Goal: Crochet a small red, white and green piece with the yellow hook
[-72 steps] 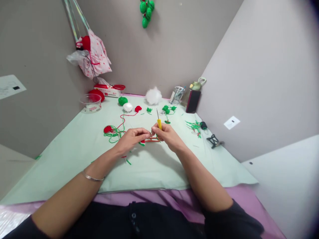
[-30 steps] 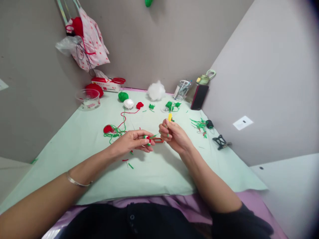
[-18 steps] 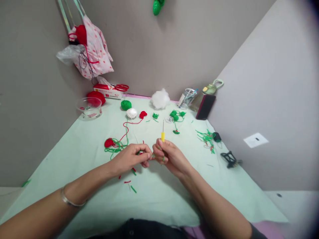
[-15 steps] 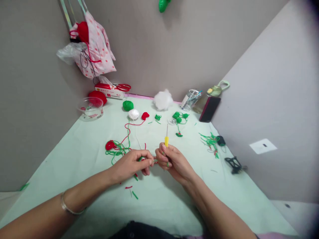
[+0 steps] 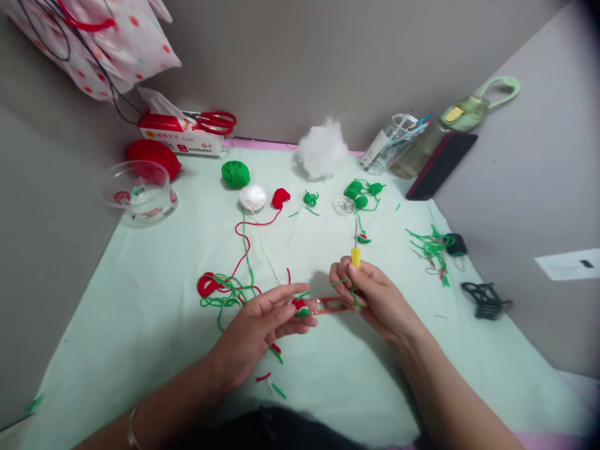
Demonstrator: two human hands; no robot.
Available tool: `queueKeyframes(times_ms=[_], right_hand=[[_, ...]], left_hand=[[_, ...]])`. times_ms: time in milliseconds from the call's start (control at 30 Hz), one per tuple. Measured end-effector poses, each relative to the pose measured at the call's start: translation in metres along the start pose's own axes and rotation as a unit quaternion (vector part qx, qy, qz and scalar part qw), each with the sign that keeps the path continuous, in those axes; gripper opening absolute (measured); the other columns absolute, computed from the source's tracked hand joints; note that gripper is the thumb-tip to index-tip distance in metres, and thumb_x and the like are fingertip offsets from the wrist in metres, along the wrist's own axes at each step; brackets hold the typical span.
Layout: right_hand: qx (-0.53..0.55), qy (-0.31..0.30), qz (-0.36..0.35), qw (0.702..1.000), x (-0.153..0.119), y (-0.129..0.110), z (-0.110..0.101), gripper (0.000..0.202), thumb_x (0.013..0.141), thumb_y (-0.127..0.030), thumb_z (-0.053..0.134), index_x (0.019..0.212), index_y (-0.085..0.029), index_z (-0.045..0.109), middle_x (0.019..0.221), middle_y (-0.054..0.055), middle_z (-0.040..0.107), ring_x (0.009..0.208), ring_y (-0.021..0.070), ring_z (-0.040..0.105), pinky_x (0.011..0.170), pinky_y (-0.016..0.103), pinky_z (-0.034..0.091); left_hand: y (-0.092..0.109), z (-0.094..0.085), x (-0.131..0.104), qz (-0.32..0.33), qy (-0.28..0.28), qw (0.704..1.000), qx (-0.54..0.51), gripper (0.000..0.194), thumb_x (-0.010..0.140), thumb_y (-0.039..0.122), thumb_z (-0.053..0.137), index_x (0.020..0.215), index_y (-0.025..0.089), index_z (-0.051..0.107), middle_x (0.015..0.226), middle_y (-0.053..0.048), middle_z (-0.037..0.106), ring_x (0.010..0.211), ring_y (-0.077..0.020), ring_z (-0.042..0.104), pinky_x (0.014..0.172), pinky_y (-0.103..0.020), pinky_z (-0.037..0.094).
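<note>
My left hand (image 5: 262,322) has its fingers stretched out, with a small red, white and green crocheted piece (image 5: 300,307) pinched between thumb and fingers. My right hand (image 5: 370,290) is closed around the yellow handle of a crochet hook (image 5: 355,255), whose metal shaft points up and away. A slim orange slotted tool (image 5: 330,305) reaches from the right hand to the crocheted piece; its kind is unclear. From the piece, a green yarn strand (image 5: 325,289) runs taut to the right fingers, and its end hangs below them.
Loose yarn (image 5: 225,290) tangles left of my hands. Behind lie a green ball (image 5: 235,174), a white ball (image 5: 253,197), stuffing (image 5: 322,150) and small green crocheted pieces (image 5: 360,195). A plastic tub (image 5: 140,197) stands left; a phone (image 5: 440,165) leans on a bottle (image 5: 462,115) right.
My hands have moved apart, the right one rightward with the hook. The left fingers have opened out, uncovering the crocheted piece. The orange tool and stretched green strand now show. The view has shifted.
</note>
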State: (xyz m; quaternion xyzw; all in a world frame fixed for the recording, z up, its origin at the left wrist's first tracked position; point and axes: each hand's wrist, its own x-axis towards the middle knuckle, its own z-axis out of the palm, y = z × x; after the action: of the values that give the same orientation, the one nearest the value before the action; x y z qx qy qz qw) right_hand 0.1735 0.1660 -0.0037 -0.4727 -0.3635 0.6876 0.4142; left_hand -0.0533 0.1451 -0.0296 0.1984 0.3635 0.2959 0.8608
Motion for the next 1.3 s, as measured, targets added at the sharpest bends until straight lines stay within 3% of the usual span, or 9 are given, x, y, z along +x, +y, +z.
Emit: queueKeyframes(times_ms=[200, 400, 733, 867, 1000, 1100, 1200, 1300], right_hand=[[0.021, -0.009, -0.003, 1.000, 0.000, 0.001, -0.002, 0.042, 0.094, -0.049, 0.071, 0.069, -0.020, 0.053, 0.059, -0.006, 0.047, 0.045, 0.0056, 0.022, 0.047, 0.027, 0.017], [0.071, -0.053, -0.021, 0.996, -0.020, -0.008, 0.003, 0.042, 0.087, -0.048, 0.079, 0.072, -0.019, 0.053, 0.062, -0.008, 0.049, 0.043, 0.0013, 0.015, 0.042, 0.021, 0.015], [0.019, -0.025, -0.094, 0.995, -0.038, -0.021, -0.014, 0.045, 0.080, -0.048, 0.085, 0.072, -0.019, 0.052, 0.065, -0.007, 0.052, 0.046, 0.0002, 0.015, 0.043, 0.020, 0.012], [-0.090, -0.019, -0.114, 0.989, -0.047, -0.035, -0.025, 0.052, 0.072, -0.057, 0.086, 0.072, -0.021, 0.049, 0.067, -0.006, 0.051, 0.047, 0.0013, 0.018, 0.045, 0.022, 0.014], [-0.222, 0.017, -0.139, 0.965, -0.051, -0.052, -0.044, 0.057, 0.070, -0.069, 0.080, 0.073, -0.022, 0.048, 0.068, -0.005, 0.051, 0.048, 0.0029, 0.022, 0.047, 0.023, 0.016], [-0.268, 0.061, -0.169, 0.947, -0.047, -0.064, -0.066, 0.053, 0.074, -0.068, 0.078, 0.073, -0.022, 0.051, 0.066, -0.003, 0.053, 0.049, 0.0049, 0.025, 0.049, 0.025, 0.019], [-0.329, 0.130, -0.210, 0.911, -0.043, -0.069, -0.083, 0.043, 0.080, -0.060, 0.076, 0.072, -0.022, 0.057, 0.064, -0.001, 0.056, 0.050, 0.0081, 0.029, 0.050, 0.027, 0.022], [-0.387, 0.181, -0.254, 0.868, -0.041, -0.062, -0.082, 0.025, 0.080, -0.044, 0.080, 0.084, -0.021, 0.070, 0.071, 0.003, 0.065, 0.063, 0.0161, 0.049, 0.060, 0.030, 0.034]], left_hand=[[-0.002, -0.005, 0.002, 0.031, 0.008, 0.997, 0.072, 0.039, 0.079, 0.049, 0.088, 0.098, 0.022, 0.067, 0.090, -0.003, 0.080, 0.084, -0.0194, 0.079, 0.082, -0.031, 0.059], [-0.003, -0.001, -0.003, 0.089, 0.010, 0.985, 0.147, 0.042, 0.075, 0.052, 0.089, 0.090, 0.020, 0.068, 0.071, 0.003, 0.069, 0.065, -0.0153, 0.071, 0.066, -0.028, 0.056], [-0.013, 0.019, -0.012, 0.170, 0.006, 0.962, 0.213, 0.024, 0.082, 0.036, 0.085, 0.095, 0.022, 0.072, 0.089, 0.002, 0.073, 0.080, -0.0136, 0.073, 0.079, -0.026, 0.054], [-0.018, 0.028, -0.017, 0.192, -0.006, 0.955, 0.227, 0.024, 0.082, 0.037, 0.084, 0.097, 0.022, 0.073, 0.098, -0.001, 0.073, 0.087, -0.0173, 0.074, 0.086, -0.032, 0.058], [-0.008, 0.031, -0.034, 0.234, 0.005, 0.936, 0.262, 0.030, 0.081, 0.038, 0.085, 0.104, 0.022, 0.074, 0.107, -0.005, 0.075, 0.090, -0.0196, 0.074, 0.087, -0.035, 0.060], [0.010, 0.023, -0.050, 0.287, 0.039, 0.914, 0.283, 0.027, 0.080, 0.039, 0.085, 0.098, 0.022, 0.075, 0.097, -0.003, 0.074, 0.086, -0.0178, 0.071, 0.085, -0.033, 0.059], [0.029, 0.006, -0.063, 0.325, 0.080, 0.892, 0.305, 0.026, 0.081, 0.041, 0.084, 0.096, 0.022, 0.075, 0.096, -0.002, 0.073, 0.084, -0.0162, 0.070, 0.084, -0.031, 0.058], [0.042, -0.013, -0.071, 0.346, 0.128, 0.866, 0.336, 0.028, 0.082, 0.044, 0.083, 0.098, 0.022, 0.074, 0.098, -0.003, 0.074, 0.086, -0.0181, 0.070, 0.082, -0.032, 0.057]])
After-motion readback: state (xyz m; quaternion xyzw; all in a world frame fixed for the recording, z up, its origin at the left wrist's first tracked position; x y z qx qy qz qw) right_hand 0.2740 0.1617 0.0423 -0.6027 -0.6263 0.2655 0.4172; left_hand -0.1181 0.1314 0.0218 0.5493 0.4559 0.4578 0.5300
